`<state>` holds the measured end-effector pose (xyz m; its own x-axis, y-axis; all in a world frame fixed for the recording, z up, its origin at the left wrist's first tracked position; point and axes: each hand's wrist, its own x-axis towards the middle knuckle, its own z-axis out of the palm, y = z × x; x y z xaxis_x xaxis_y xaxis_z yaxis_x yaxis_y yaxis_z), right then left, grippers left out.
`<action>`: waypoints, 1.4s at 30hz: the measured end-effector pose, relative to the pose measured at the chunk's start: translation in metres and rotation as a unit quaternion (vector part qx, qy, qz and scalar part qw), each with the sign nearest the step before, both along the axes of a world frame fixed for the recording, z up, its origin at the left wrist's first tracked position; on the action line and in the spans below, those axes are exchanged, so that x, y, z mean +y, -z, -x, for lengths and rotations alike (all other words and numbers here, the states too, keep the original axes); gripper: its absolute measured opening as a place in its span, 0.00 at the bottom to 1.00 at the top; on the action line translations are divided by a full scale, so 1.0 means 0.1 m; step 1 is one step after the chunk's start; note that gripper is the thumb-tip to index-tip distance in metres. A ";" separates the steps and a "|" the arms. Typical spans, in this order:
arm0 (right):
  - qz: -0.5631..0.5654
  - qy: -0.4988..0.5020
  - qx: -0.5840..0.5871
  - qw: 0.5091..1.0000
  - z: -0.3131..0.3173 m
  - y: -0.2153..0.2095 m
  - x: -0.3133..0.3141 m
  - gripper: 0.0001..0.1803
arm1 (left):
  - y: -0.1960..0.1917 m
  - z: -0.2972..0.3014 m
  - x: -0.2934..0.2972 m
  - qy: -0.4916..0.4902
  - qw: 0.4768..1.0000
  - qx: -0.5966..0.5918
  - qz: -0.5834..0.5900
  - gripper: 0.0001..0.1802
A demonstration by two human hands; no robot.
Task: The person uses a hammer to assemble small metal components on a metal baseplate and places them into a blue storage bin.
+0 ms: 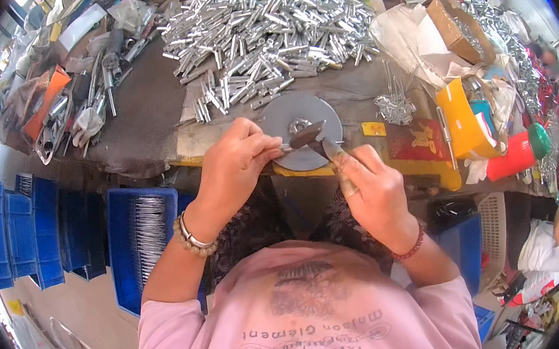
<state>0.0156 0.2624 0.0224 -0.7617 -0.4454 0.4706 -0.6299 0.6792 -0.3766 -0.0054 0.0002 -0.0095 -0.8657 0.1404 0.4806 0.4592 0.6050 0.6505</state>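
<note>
My left hand (240, 153) is closed in a pinch, with the tip of a small metal part (285, 147) showing at its fingertips. Wrapped round the handle of a small hammer (308, 135), my right hand (368, 179) keeps the dark hammer head just right of that part. Both are over a round grey metal disc (322, 112) at the table's near edge. Small metal fittings lie near the disc's middle, partly covered by the hammer head. Beyond it spreads a large heap of silvery metal tubes (264, 29).
Blue crates stand at the left; one blue bin (119, 259) holds stacked metal parts. On the right are a yellow box (464, 119), a red canister with a green lid (516, 155), and a cardboard box (453, 30). Orange-handled tools (47, 103) lie far left.
</note>
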 end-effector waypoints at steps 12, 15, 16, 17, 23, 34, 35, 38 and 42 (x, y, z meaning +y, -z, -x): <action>0.019 -0.030 -0.012 0.999 0.04 0.05 -0.06 0.28 | -0.01 0.01 0.00 0.006 1.000 -0.003 -0.005 0.09; 0.033 -0.032 -0.021 0.999 0.15 -0.06 -0.04 0.26 | 0.00 -0.01 -0.02 0.007 1.000 -0.008 0.000 0.08; 0.046 -0.031 -0.011 0.998 0.18 -0.07 -0.05 0.24 | -0.03 -0.02 -0.02 0.004 1.000 -0.026 -0.004 0.08; 0.086 -0.017 -0.039 0.995 0.18 -0.12 -0.08 0.23 | -0.04 -0.03 -0.02 0.001 0.999 -0.044 -0.008 0.08; -0.016 -0.004 -0.050 0.999 0.49 -0.17 0.02 0.18 | -0.04 -0.04 -0.08 0.032 0.997 -0.071 -0.017 0.11; -0.086 0.016 0.051 0.995 0.27 -0.11 -0.01 0.12 | 0.01 -0.06 -0.10 0.032 0.997 -0.057 -0.027 0.13; -0.087 0.012 0.034 0.996 0.28 -0.12 0.00 0.12 | 0.01 -0.07 -0.11 0.032 0.998 -0.051 -0.019 0.13; -0.084 -0.004 0.065 0.994 0.21 -0.14 -0.03 0.10 | 0.00 -0.07 -0.10 0.035 0.998 -0.052 -0.021 0.13; -0.072 0.019 -0.020 0.997 0.03 -0.01 -0.13 0.09 | 0.00 -0.10 -0.09 0.033 0.997 -0.058 -0.033 0.12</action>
